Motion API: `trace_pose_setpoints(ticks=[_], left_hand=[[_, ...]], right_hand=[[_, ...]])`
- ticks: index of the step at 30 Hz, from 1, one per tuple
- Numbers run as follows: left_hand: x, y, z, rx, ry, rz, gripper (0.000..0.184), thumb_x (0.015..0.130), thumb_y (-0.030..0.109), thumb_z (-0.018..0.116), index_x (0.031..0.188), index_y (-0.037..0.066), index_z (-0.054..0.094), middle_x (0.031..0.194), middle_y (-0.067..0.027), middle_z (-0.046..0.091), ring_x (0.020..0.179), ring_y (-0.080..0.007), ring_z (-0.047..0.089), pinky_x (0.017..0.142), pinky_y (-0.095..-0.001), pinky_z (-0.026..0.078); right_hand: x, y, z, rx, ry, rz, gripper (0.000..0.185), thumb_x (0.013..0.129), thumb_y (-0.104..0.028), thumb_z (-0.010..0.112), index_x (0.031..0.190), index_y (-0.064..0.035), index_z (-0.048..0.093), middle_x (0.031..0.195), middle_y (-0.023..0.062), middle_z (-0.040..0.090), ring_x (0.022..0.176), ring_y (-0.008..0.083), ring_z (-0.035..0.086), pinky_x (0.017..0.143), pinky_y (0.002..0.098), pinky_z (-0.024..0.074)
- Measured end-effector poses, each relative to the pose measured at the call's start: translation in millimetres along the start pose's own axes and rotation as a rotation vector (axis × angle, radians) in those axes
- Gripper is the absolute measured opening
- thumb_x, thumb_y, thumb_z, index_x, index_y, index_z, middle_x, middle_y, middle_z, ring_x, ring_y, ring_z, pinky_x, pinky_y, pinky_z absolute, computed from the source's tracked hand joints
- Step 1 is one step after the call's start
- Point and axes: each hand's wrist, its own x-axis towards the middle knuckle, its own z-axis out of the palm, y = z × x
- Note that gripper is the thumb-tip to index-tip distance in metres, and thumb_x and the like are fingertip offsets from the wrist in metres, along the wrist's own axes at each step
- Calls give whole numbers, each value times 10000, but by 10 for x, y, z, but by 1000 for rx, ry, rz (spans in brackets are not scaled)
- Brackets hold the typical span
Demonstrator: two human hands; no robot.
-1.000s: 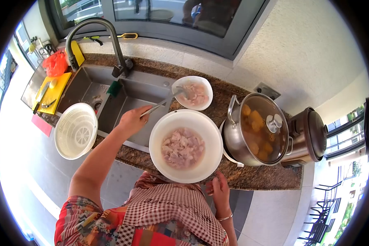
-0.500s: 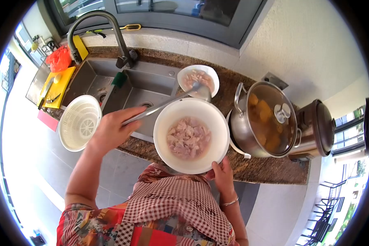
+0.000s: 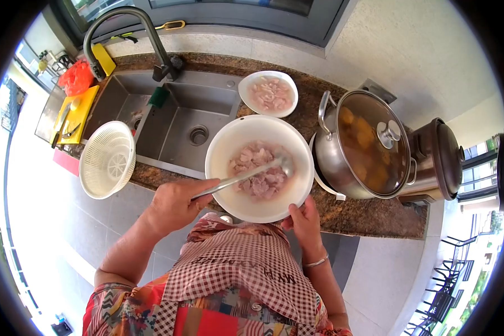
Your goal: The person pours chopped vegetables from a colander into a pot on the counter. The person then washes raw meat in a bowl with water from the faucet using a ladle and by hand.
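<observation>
My left hand is closed round the handle of a metal ladle. The ladle's head dips into pale pink sliced meat in a large white bowl. On the bowl's near right side, my right hand grips the rim, thumb on top and fingers partly hidden underneath. Behind the large bowl sits a smaller white bowl, with more pale slices in it.
A lidded steel pot stands to the right, beside a brown cooker. At left are the double sink, a faucet, a white colander overhanging the counter edge, and a yellow cutting board with a knife.
The ladle has moved from over the small bowl down into the large bowl's meat. My left hand has come lower and nearer my body; my right hand stays on the rim.
</observation>
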Motion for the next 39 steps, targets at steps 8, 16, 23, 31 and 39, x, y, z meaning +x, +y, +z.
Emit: trace_pose_setpoints(ticks=[8,16,23,31,39], left_hand=[[88,-119,-20,185,-79,-92,363,911,161,740,1273,152,724,1027,-154,755,899,-367,723,773,-422,587],[-235,153,-1065,198,-101,-196,319,873,113,774,1191,92,766,997,-113,780,862,-305,744,774,-407,586],[-92,-9,-352,144,-143,-68,356,894,129,744,1250,116,732,1009,-167,757,866,-359,726,759,-428,579],[-45,-120,227,-20,17,-74,346,908,142,744,1253,112,728,1064,-172,755,923,-359,734,800,-427,589],[-407,-23,-928,128,-15,-198,334,867,114,770,1201,116,766,1020,-138,776,864,-311,745,782,-409,585]], right_hand=[[5,31,70,10,66,-1,375,1014,-77,548,1373,5,480,876,106,705,555,134,665,507,261,585],[45,92,85,30,85,-62,578,1010,-51,574,1529,45,335,888,136,723,588,151,693,516,270,579],[55,32,74,32,45,-88,536,1010,-39,560,1505,46,374,880,123,727,595,151,696,521,273,580],[20,13,122,23,71,-66,506,1010,-44,557,1487,40,411,965,142,731,635,145,700,544,271,582],[80,219,139,9,144,-118,447,1014,-54,496,1458,-13,469,1011,85,704,735,137,720,578,262,634]])
